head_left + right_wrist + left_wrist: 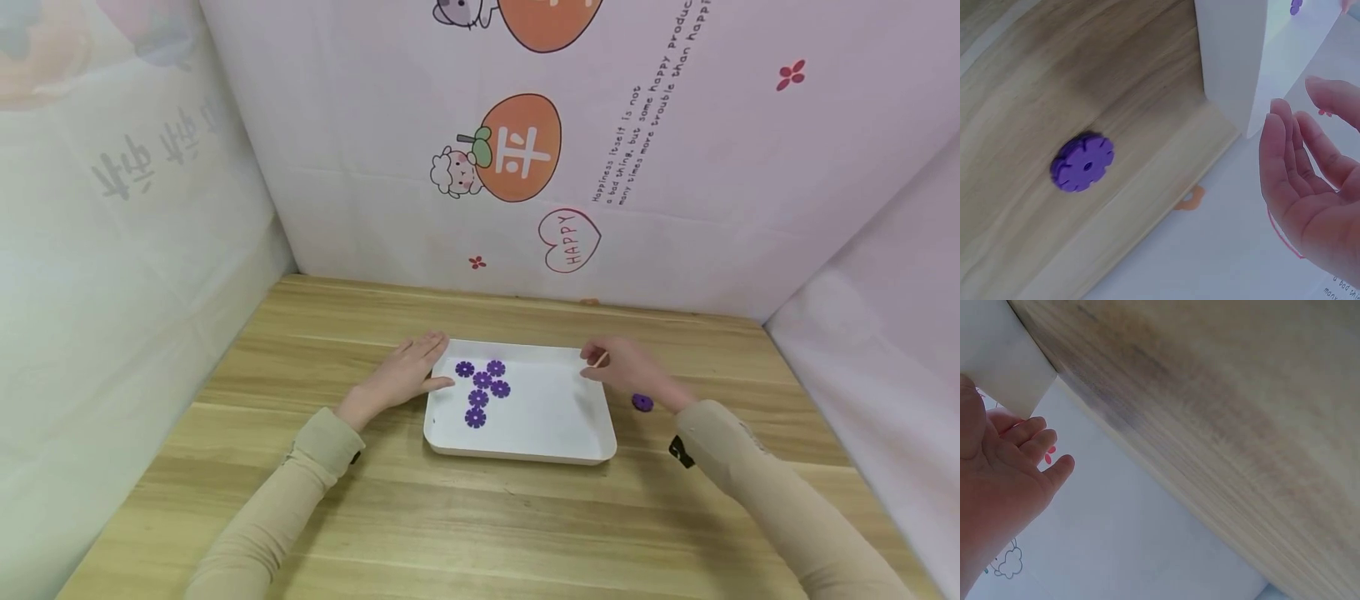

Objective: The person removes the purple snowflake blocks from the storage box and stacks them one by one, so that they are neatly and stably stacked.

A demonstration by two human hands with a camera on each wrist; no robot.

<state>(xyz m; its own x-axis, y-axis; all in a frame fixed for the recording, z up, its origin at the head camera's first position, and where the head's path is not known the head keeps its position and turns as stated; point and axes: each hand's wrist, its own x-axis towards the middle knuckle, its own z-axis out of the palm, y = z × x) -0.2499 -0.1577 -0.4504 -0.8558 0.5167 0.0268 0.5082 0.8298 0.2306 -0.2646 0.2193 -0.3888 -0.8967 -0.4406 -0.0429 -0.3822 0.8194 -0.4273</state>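
Note:
A shallow white tray [555, 408] lies on the wooden table. In its left part are several purple notched discs [477, 398], flat and snowflake-like. My left hand [401, 372] rests on the tray's left rim near the far corner, fingers extended and thumb reaching over the inside. The left wrist view shows that hand [1010, 456] at the tray corner [1013, 381]. Over the far right corner is my right hand [618, 362], with loosely bent fingers and the thumb apart. The right wrist view shows nothing between that hand's [1316, 169] thumb and fingers.
A small stack of purple discs [1085, 164] sits on the table right of the tray, below my right wrist. White printed cloth [375, 167] stands behind the table [487, 525] and along both sides.

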